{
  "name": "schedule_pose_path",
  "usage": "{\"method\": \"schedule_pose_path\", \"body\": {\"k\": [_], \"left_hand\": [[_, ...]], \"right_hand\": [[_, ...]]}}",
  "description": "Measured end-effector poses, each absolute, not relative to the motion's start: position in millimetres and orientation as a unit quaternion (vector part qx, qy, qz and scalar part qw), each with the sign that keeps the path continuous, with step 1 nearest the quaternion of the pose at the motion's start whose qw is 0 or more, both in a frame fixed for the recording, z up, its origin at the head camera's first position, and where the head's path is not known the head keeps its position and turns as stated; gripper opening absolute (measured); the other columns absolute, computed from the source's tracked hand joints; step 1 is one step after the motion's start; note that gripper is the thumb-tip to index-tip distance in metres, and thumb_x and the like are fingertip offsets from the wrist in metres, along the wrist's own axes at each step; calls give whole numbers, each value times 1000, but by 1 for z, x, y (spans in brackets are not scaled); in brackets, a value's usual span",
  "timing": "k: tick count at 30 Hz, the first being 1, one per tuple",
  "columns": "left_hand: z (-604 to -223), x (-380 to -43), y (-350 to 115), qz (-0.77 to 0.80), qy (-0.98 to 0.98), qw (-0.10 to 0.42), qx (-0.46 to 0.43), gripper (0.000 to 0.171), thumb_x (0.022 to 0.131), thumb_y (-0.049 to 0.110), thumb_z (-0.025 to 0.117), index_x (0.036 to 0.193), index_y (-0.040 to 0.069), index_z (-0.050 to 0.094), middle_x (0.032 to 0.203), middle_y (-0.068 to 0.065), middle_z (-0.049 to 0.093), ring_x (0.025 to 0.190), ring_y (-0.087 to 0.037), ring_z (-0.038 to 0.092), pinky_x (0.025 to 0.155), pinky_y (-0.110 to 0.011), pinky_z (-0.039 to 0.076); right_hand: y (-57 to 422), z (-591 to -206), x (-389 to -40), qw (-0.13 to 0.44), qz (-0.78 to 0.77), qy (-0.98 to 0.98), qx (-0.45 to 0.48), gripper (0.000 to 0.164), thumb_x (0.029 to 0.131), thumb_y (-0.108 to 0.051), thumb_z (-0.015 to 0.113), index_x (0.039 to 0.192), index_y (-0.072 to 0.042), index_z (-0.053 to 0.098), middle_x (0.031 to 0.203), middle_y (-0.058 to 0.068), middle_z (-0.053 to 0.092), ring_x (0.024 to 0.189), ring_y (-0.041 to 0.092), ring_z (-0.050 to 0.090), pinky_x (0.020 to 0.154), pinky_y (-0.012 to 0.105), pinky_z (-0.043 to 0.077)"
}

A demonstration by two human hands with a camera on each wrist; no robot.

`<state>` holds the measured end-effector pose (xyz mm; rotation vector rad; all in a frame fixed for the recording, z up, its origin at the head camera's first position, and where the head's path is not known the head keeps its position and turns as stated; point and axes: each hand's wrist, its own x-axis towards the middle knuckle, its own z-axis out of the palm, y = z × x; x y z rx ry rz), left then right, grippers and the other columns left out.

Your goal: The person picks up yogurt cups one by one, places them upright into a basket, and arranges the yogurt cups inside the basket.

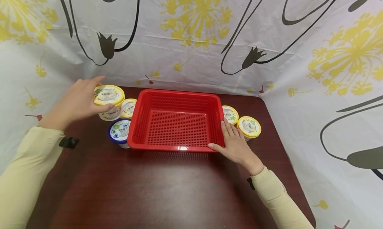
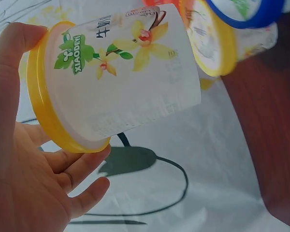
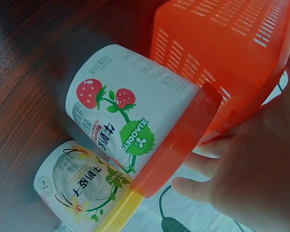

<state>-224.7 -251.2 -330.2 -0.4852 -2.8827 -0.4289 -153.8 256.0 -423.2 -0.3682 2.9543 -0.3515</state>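
Note:
My left hand (image 1: pixel 78 101) grips a white tub with a yellow lid (image 2: pixel 147 72) by its lid, thumb on one side and fingers on the other. Yellow flowers and green leaves decorate its wall. The held tub is left of a red perforated basket (image 1: pixel 176 149), beside another yellow-lidded tub (image 1: pixel 128 108) and a blue-lidded tub (image 1: pixel 120 130). At the basket's right front corner, my right hand (image 1: pixel 236 144) rests on the rim with its fingers extended. Close to those fingers, a strawberry tub with a red lid (image 3: pixel 135 104) touches a yellow-lidded tub (image 3: pixel 82 186).
Two yellow-lidded tubs, a rear one (image 1: pixel 229 114) and an outer one (image 1: pixel 249 126), stand right of the basket. Everything rests on a dark red-brown table (image 1: pixel 167 189). A white cloth with yellow flowers (image 1: pixel 191 66) hangs behind the table and along its sides.

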Motion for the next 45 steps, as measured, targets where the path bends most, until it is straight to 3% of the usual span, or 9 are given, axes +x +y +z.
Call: {"method": "schedule_pose_path", "body": {"k": [11,18,25,31,45], "left_hand": [[-320,-238,-223,-169,-964,87,-187,99,76,40,77,154,6,28,139,-30,47,124,-46,39,98,-64,33],[-320,-249,-206,-164,-965,70,-194,103,78,45,75,158,12,20,151,-27,42,118,-45,37,92,-61,32],[-323,-260,-189,-169,-960,57,-216,101,79,50,74,158,15,21,151,-24,45,114,-40,39,90,-59,31],[-329,-270,-175,-162,-961,33,-223,103,79,56,73,159,18,20,152,-22,44,117,-38,40,94,-58,32],[-354,-286,-149,-171,-957,-18,-235,105,74,53,80,157,20,25,153,-18,44,129,-39,43,107,-61,27]], "right_hand": [[256,-424,-154,71,-111,983,-125,108,87,-74,49,159,-6,7,169,12,4,153,41,17,121,65,16],[257,-424,-154,71,-111,983,-124,108,86,-74,49,160,-7,6,169,11,5,153,41,17,121,66,17],[257,-423,-154,74,-113,983,-123,109,86,-74,50,160,-7,6,169,11,4,153,41,16,121,66,16],[257,-422,-154,77,-113,983,-123,109,86,-74,49,160,-7,6,169,11,4,153,41,16,121,65,16],[256,-424,-154,74,-112,983,-123,109,86,-75,49,160,-7,6,169,11,4,152,41,17,121,66,17]]}}
